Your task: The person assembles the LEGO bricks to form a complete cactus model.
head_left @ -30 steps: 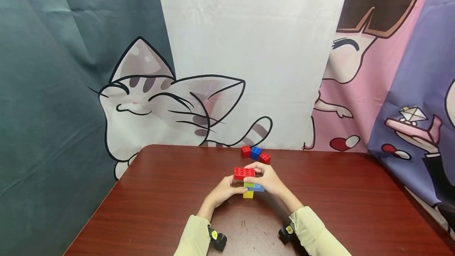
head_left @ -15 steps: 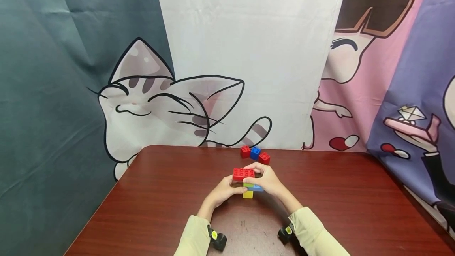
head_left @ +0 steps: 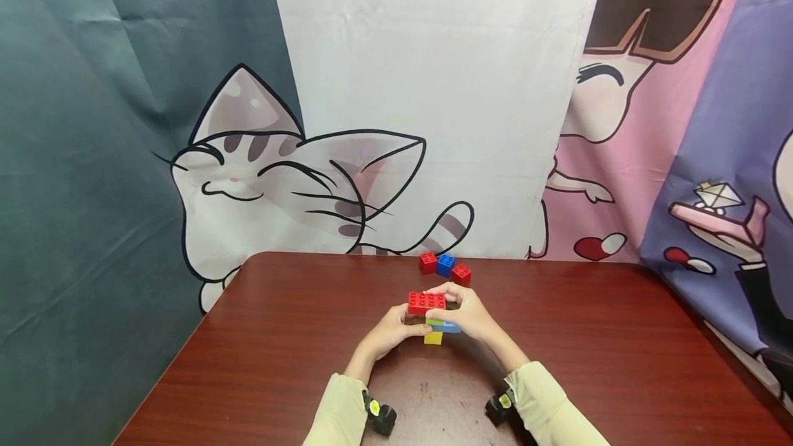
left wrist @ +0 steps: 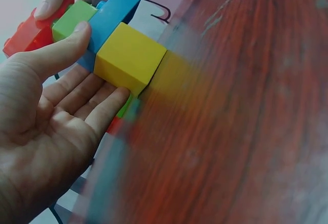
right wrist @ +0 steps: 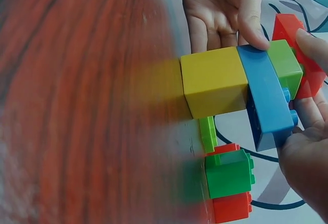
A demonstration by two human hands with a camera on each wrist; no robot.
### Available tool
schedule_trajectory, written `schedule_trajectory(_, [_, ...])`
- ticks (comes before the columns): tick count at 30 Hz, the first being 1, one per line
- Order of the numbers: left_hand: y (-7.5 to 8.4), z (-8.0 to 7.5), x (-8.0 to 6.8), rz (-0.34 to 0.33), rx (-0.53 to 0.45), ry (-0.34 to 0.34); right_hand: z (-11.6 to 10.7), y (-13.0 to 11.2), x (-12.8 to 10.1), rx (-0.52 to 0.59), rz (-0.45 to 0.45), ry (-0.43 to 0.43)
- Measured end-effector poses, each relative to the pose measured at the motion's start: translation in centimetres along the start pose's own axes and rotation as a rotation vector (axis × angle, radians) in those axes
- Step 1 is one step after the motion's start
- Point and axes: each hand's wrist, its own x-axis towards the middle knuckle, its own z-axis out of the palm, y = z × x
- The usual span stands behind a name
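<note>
Brick stack (head_left: 433, 322), mid-table: yellow base, blue, green, red top brick (head_left: 426, 302) seated. Left hand (head_left: 389, 331) steadies it, thumb on blue; right hand (head_left: 469, 313) pinches top. Three loose bricks (head_left: 445, 267) remain behind, unstacked.

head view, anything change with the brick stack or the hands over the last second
Nothing visibly changed. Both the left hand and right hand hold the brick stack as before, red brick on top, yellow brick on the table. The three loose bricks behind kept their place.
</note>
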Motion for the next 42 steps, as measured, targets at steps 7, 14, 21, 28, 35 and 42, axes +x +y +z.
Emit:
schedule_trajectory(7, [0.14, -0.07, -0.09, -0.002, -0.013, 0.006, 0.06, -0.13, 0.03, -0.006, -0.029, -0.008])
schedule_trajectory(14, [-0.19, 0.02, 0.08, -0.001, -0.014, 0.009, 0.07, 0.20, -0.12, -0.004, -0.033, -0.015])
schedule_trajectory(21, [-0.24, 0.18, 0.04, -0.001, -0.009, 0.021, 0.00, -0.02, -0.35, -0.013, -0.019, -0.020])
schedule_trajectory(28, [-0.18, 0.16, -0.09, -0.005, -0.030, 0.016, 0.16, 0.04, -0.32, -0.017, -0.043, -0.016])
schedule_trajectory(35, [-0.39, 0.07, -0.04, -0.008, -0.050, 0.004, 0.24, 0.25, -0.43, -0.027, -0.057, -0.009])
schedule_trajectory(42, [-0.43, 0.19, -0.10, -0.009, -0.037, 0.027, 0.19, 0.67, -0.47, -0.046, -0.089, -0.010])
